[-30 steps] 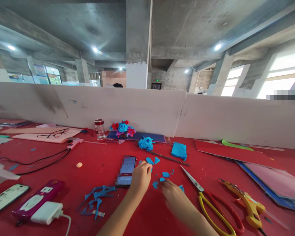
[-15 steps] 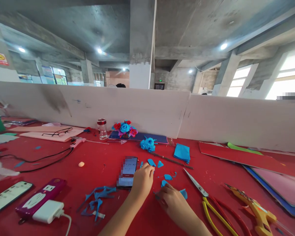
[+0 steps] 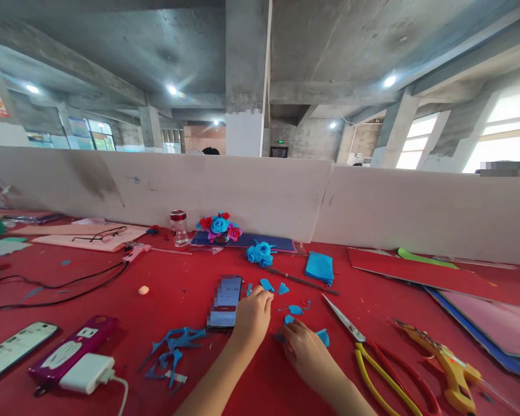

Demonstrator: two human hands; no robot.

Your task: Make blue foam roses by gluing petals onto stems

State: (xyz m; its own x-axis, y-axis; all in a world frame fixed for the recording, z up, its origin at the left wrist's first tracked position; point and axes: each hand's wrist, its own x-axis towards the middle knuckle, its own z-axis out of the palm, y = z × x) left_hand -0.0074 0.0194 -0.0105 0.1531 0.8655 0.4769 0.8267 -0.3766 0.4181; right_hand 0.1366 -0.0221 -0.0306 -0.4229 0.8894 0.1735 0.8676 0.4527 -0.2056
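Note:
My left hand [image 3: 253, 312] is beside the right edge of a phone [image 3: 225, 301], fingers bent and pressed together over the red table; whatever they may hold is hidden. To its right my right hand [image 3: 307, 349] rests low, its fingers curled round a small blue piece that shows only partly at the fingertips. Loose blue petal-shaped pieces lie around both hands: one petal [image 3: 266, 285] beyond the left fingers, a small petal [image 3: 283, 288] nearby, another petal [image 3: 296, 310] above the right hand, and a petal [image 3: 323, 337] beside its knuckles.
Scissors [image 3: 359, 341] and a yellow glue gun [image 3: 448, 361] lie at right. Blue crepe flowers [image 3: 260, 253], a rod [image 3: 303, 281] and a folded blue stack [image 3: 319, 267] are beyond the hands. Blue scraps [image 3: 173, 346] and a purple power strip [image 3: 75, 346] lie left.
My right hand has shifted slightly and its fingers have drawn in closer round the blue piece. My left hand stays nearly in place. The view has turned a little.

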